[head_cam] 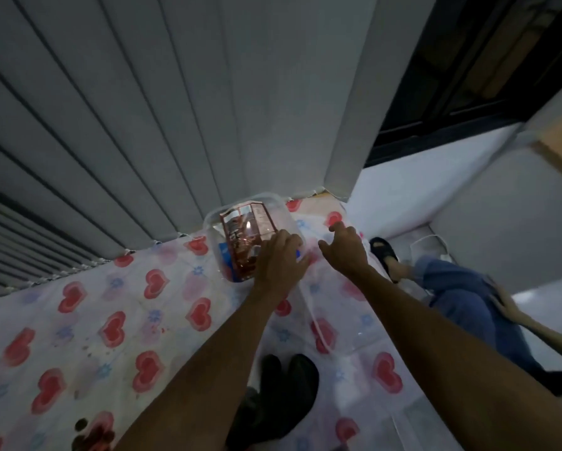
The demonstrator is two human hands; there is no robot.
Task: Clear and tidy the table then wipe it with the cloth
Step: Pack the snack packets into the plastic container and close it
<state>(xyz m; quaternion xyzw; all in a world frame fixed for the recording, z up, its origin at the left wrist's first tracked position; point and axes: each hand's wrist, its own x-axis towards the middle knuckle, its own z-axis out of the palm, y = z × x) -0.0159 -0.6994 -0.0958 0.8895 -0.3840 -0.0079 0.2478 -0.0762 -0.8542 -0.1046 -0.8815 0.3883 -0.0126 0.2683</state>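
clear plastic container (215, 224) stands at the far edge of the table (29, 307), touching the foot of the grey blinds (143, 109). a brown packet (247, 222) stands upright inside it, with something blue beside the packet.

left hand (278, 260): lies palm-down over the near rim of the container, fingers bent across it. whether it clamps the rim or only rests on it cannot be told. right hand (346, 250): hovers just beside the container, fingers loosely curled, holding nothing.

status, judged from the layout:
- clearing: largely done. the packet is already collected in the container, and little else loose shows on the heart-print cover (149, 323).
- container lid: a flat clear plastic piece (338, 327) lies on the cover under the right forearm. it may be the lid; if so, closing the container is still open.
- dark object (283, 392) lies near the front edge. its nature cannot be told, so it may be the cloth or an item left to remove.
- wiping: not yet done. a dark red stain (91, 431) sits at the near left, and small brown specks (89, 349) lie further in.

outside the work area, a seated person's leg in jeans (461, 288) shows to the right of the table.
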